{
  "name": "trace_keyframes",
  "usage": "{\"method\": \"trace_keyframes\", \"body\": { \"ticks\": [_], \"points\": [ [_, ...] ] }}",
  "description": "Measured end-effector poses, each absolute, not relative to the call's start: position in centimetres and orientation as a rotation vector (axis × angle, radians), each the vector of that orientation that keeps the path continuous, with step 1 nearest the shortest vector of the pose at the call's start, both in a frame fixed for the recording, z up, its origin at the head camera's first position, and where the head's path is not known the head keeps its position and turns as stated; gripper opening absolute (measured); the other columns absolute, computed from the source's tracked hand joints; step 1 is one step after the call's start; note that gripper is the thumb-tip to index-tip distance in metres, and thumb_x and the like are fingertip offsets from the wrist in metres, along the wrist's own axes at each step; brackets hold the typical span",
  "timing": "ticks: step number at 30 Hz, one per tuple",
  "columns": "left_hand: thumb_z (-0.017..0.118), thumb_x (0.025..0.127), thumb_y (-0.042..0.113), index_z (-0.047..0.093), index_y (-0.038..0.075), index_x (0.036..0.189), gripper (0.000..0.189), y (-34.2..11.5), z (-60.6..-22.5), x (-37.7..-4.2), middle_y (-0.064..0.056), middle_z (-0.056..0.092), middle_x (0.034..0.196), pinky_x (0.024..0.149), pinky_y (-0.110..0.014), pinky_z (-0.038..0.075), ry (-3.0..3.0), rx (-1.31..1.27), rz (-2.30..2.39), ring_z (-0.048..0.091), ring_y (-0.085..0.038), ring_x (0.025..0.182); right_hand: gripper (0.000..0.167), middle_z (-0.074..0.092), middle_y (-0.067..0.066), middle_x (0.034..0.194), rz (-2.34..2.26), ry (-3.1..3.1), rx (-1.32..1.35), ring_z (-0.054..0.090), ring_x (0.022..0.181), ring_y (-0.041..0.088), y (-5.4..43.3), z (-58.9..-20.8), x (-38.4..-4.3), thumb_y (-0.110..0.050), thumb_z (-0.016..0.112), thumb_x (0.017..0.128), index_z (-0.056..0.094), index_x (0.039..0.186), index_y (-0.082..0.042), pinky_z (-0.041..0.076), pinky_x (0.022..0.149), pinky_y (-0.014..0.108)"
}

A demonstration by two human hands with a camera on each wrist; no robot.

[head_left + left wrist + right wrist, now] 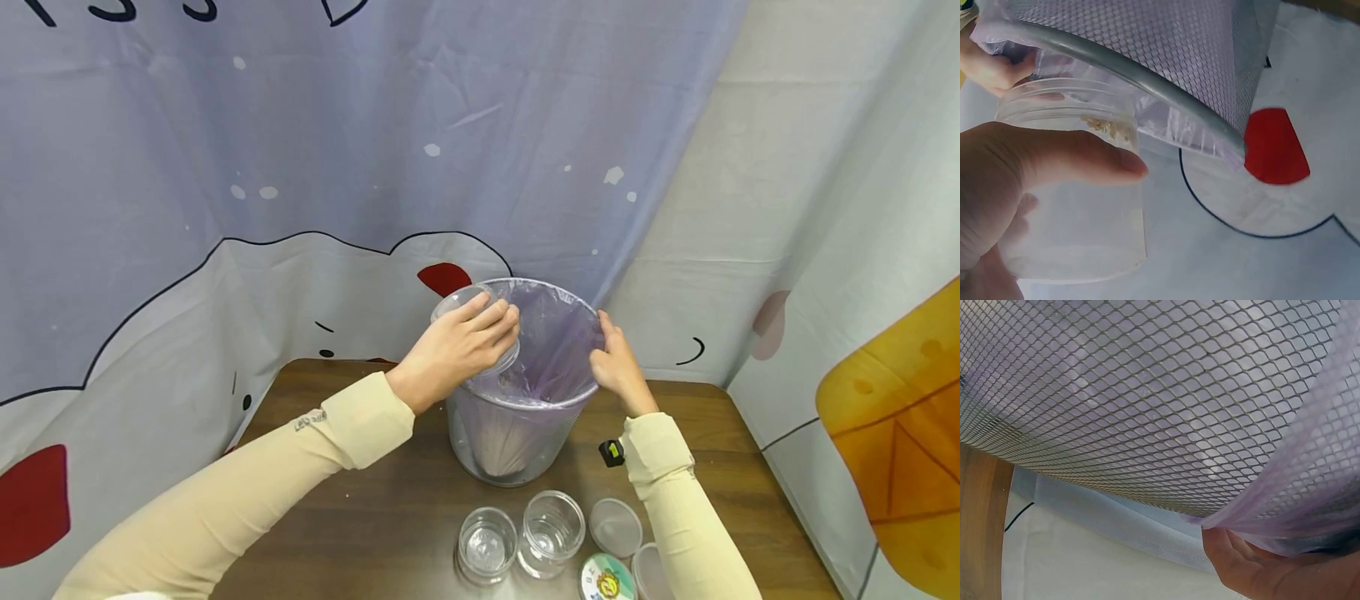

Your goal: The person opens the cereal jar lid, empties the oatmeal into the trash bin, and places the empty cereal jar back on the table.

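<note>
My left hand (pixel 457 346) grips a clear plastic jar (pixel 1091 228), tipped over the near-left rim of a mesh wastebasket (pixel 459 417). Light brown crumbs (pixel 1109 128) cling inside the jar near its mouth, as the left wrist view shows. A thin purple bag (pixel 558 333) lines the basket and folds over its rim. On the basket's right side, my right hand (pixel 618 367) holds the rim and the bag's edge, thumb outside. In the right wrist view its fingers pinch the purple film against the mesh.
On the wooden table (pixel 360 517) in front of the basket stand two clear jars (pixel 487 546). To their right lie two translucent lids (pixel 615 527) and a round piece with a green printed label (pixel 606 579). A printed curtain (pixel 337 167) hangs close behind.
</note>
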State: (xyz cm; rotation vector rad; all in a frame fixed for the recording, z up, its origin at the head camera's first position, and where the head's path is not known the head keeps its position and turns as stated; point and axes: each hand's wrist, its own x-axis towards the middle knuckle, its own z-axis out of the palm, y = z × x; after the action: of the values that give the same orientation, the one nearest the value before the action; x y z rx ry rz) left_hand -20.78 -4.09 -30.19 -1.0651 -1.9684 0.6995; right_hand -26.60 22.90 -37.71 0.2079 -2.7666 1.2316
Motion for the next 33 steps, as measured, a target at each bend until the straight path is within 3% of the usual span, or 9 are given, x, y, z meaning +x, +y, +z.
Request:
{"method": "trace_keyframes", "body": {
  "ticks": [12,27,30,33],
  "points": [
    [0.054,0.086,0.006,0.055,0.014,0.124,0.039,-3.7,-30.3,-20.7,-0.003,0.048,0.127,0.105,-0.034,0.027,-1.876,-1.113,0.878,0.04,-0.019,0.119,0.075,0.029,0.031,0.135,1.235,-2.756,0.214,0.029,0.126,0.042,23.0,-37.7,-26.7,0.002,0.035,0.074,0.012,0.145,0.001,0.02,0.108,0.051],
    [0.044,0.091,0.007,0.048,0.014,0.13,0.039,-2.7,-30.4,-20.7,-0.003,0.04,0.133,0.11,-0.035,0.019,-1.786,-1.123,1.04,0.033,-0.02,0.124,0.074,0.027,0.033,0.137,1.219,-2.757,0.219,0.027,0.128,0.043,23.0,-37.9,-26.7,0.002,0.035,0.074,0.013,0.145,0.001,0.02,0.107,0.052],
    [0.049,0.087,0.004,0.047,0.015,0.13,0.044,-2.4,-30.3,-20.8,-0.001,0.04,0.134,0.11,-0.035,0.018,-1.761,-1.131,1.072,0.032,-0.02,0.125,0.074,0.027,0.034,0.136,1.218,-2.753,0.225,0.027,0.127,0.044,23.0,-37.9,-26.7,0.002,0.035,0.073,0.014,0.145,0.002,0.02,0.107,0.052],
    [0.063,0.07,-0.01,0.047,0.017,0.129,0.066,-2.0,-30.3,-20.8,0.0,0.041,0.133,0.109,-0.034,0.019,-1.719,-1.131,1.114,0.032,-0.019,0.125,0.075,0.027,0.034,0.136,1.232,-2.752,0.22,0.028,0.126,0.044,23.0,-37.9,-26.7,0.002,0.035,0.073,0.013,0.145,0.001,0.02,0.107,0.052]
  ]
}}
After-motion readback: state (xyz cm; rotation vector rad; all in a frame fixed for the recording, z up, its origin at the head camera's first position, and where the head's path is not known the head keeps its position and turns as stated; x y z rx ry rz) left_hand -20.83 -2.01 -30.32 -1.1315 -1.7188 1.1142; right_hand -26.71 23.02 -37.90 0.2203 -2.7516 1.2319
